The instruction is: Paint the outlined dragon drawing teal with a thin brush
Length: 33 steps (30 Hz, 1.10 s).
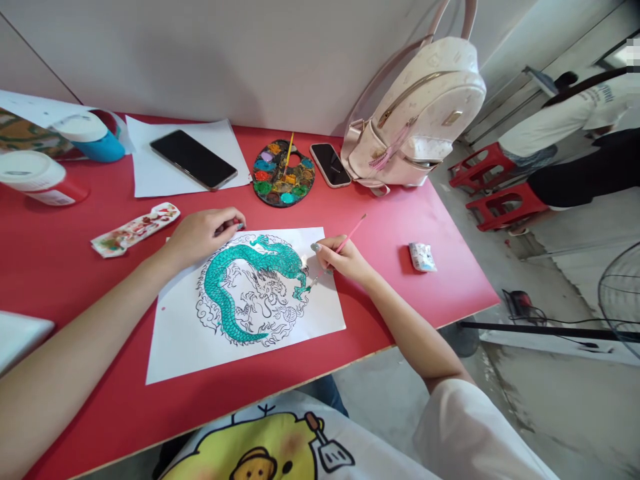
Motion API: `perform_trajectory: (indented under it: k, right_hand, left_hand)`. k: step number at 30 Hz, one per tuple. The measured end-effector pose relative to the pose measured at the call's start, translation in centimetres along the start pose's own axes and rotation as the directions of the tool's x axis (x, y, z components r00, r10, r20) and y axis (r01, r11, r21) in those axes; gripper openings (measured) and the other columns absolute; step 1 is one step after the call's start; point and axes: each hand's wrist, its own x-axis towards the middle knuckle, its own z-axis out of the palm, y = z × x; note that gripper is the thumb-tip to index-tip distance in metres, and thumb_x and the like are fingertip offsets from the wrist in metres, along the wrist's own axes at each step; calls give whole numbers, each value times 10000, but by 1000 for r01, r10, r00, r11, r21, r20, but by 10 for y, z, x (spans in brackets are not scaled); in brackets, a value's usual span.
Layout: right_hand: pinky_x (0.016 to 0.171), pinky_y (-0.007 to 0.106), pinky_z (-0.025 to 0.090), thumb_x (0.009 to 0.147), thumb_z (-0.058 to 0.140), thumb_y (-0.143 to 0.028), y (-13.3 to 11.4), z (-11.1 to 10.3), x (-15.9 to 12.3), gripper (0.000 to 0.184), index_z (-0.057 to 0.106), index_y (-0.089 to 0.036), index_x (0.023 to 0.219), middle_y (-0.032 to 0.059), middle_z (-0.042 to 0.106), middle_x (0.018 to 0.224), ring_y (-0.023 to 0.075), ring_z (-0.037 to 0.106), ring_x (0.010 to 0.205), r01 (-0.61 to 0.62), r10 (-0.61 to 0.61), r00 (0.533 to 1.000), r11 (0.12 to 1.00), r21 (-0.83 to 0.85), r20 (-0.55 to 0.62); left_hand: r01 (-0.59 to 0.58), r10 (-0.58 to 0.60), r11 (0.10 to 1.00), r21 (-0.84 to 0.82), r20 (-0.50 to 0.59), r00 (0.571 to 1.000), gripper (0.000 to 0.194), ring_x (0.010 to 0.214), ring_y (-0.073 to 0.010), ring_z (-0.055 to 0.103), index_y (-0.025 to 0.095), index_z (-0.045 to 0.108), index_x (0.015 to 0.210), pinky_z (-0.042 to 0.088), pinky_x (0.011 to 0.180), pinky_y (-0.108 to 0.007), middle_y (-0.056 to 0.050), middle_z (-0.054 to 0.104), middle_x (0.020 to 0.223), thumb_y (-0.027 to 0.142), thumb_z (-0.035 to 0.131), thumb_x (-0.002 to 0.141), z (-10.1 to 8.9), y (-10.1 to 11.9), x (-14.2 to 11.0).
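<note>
A sheet of white paper (175, 333) lies on the red table, bearing a round line drawing of a dragon (214, 280). The dragon's body and a claw are coloured teal; its head and the clouds around it are uncoloured. In my right hand (345, 259) is a slim pink paintbrush (351, 233), held like a pen. Its tip points down at the teal claw on the drawing's right side; whether it touches is too small to tell. My left hand (207, 233) rests at the paper's upper left edge, fingers curled in, with nothing visible in them.
Beyond the paper sit a paint palette (270, 193) with a yellow brush (289, 150), two phones (194, 159) (330, 164) and a pale backpack (415, 120). Paint bottles (37, 177) stand left. A small packet (423, 257) lies right. People sit on red stools (505, 205) beyond.
</note>
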Motion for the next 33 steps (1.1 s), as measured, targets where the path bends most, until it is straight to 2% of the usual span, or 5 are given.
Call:
perform_trajectory:
  k: [5,17,23,28,33]
  right_hand:
    - [531,283,337,1040,698,-849,0,1,0,764,563,-230,613,-44,514,553,92,440,494,0,0,1000,1000,16,24]
    - [526,293,312,1086,693,-765,3,-2,-1,729,544,-235,608,-46,496,559,97,408,509,11,-11,1000,1000,5,-10]
    - [522,294,315,1070,674,-826,5,-3,-1,763,548,-235,603,-49,492,549,99,407,502,20,-20,1000,1000,2,-7]
    - [523,299,316,1073,680,-814,4,-3,-1,756,544,-240,601,-42,497,548,104,408,500,8,-8,1000,1000,-7,3]
    - [531,298,320,1076,673,-815,3,-4,-1,752,550,-241,607,-42,489,548,109,405,513,9,-9,1000,1000,-15,0]
  left_hand:
    - [4,-4,1000,-1,-5,1000,298,847,-249,741,259,794,1151,484,797,-352,-84,853,1042,371,554,1014,0,1,0]
    - [8,-8,1000,-5,-3,1000,299,857,-260,744,269,789,1144,494,806,-358,-80,857,1032,382,554,999,1,1,1]
    - [9,-9,1000,7,-5,1000,305,869,-261,754,268,797,1155,504,815,-355,-82,869,1056,378,546,1022,0,1,0]
    - [-11,11,1000,-6,-4,1000,280,904,-268,772,270,801,1148,498,806,-348,-82,873,1054,362,569,1021,-1,1,0]
    - [-18,18,1000,1,-5,1000,283,857,-249,752,264,813,1153,491,776,-337,-78,871,1031,364,579,1029,-1,0,0]
